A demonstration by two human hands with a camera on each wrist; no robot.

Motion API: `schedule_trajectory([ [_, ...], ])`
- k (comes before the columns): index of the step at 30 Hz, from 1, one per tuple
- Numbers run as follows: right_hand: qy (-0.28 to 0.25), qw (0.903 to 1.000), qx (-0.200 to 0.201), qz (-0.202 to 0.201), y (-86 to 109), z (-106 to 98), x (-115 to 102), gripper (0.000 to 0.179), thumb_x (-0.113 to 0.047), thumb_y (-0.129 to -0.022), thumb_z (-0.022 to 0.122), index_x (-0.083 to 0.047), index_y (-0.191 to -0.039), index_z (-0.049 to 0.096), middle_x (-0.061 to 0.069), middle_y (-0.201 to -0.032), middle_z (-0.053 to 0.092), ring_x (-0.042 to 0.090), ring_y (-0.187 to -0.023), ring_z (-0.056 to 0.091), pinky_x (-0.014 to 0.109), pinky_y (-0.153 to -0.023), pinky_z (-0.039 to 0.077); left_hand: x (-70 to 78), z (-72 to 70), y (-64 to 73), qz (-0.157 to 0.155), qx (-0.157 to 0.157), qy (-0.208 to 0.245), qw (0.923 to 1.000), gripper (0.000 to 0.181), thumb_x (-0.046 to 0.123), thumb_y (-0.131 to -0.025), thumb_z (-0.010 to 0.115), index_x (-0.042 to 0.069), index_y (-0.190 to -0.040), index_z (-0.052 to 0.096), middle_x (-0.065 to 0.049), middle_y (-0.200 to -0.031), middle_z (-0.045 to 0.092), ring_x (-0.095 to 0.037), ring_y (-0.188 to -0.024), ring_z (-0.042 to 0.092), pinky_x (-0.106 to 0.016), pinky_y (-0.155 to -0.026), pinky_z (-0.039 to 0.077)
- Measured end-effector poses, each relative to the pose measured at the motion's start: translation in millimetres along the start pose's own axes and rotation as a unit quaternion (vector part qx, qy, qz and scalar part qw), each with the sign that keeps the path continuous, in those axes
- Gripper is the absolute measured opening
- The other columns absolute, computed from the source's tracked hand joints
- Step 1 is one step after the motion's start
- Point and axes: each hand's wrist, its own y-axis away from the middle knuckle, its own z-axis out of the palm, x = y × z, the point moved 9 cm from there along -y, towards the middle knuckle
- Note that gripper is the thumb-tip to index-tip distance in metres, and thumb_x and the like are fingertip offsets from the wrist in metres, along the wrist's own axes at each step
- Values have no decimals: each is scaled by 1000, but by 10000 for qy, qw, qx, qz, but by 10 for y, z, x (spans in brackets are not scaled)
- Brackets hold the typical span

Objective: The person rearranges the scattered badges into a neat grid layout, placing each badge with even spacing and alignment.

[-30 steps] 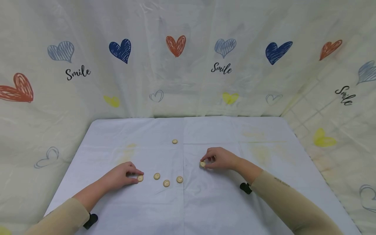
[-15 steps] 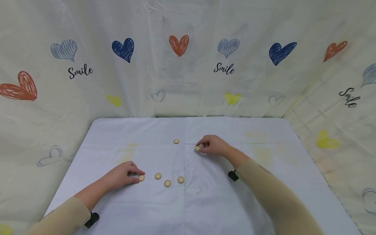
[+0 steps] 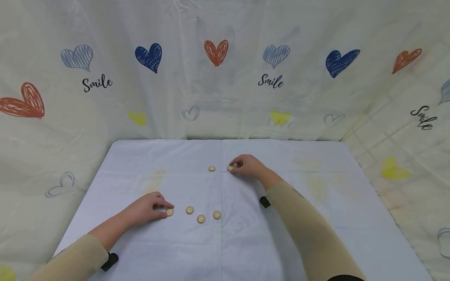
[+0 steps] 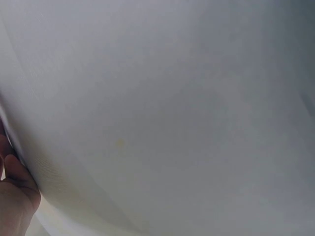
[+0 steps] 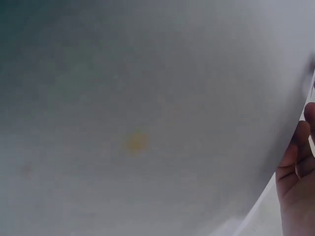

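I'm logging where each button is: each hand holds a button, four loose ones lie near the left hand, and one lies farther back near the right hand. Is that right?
Not quite: the head view shows three loose buttons near the left hand, not four. The rest stands: each hand holds a button, and another button lies farther back near the right hand.

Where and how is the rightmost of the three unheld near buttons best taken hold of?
Probably best to pinch this button by opposite edges of its rim, coming from the right: it is round and seems to lie flat, and the middle button lies on its left.
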Motion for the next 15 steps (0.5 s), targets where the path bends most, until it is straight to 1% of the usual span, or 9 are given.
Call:
schedule_trajectory([
  [4, 123, 9999, -83, 26, -41, 25, -14, 28, -32, -88, 77, -23, -114, 75, 0, -90, 61, 18, -86, 53, 36, -80, 42, 13, -3, -3, 4, -1, -2, 10000, 27, 23, -82, 82, 26, -109, 78, 11, -92, 55, -9, -85, 52, -26, -73, 45],
  [7, 216, 9996, -150, 62, -54, 36, -10, 29, -33, -88, 76, -24, -116, 75, -1, -90, 61, 18, -85, 53, 35, -80, 42, 21, -6, -3, 20, -8, 5, 10000, 27, 23, -82, 82, 26, -109, 78, 11, -91, 55, -8, -85, 52, -26, -72, 45],
  [15, 332, 9993, -175, -84, -56, 16, -62, 32, -33, -88, 76, -24, -119, 73, 0, -88, 59, 17, -83, 52, 34, -77, 41, 24, -13, 2, 63, -12, 23, 10000, 28, 22, -82, 82, 26, -109, 78, 11, -92, 55, -8, -86, 53, -26, -73, 45],
])
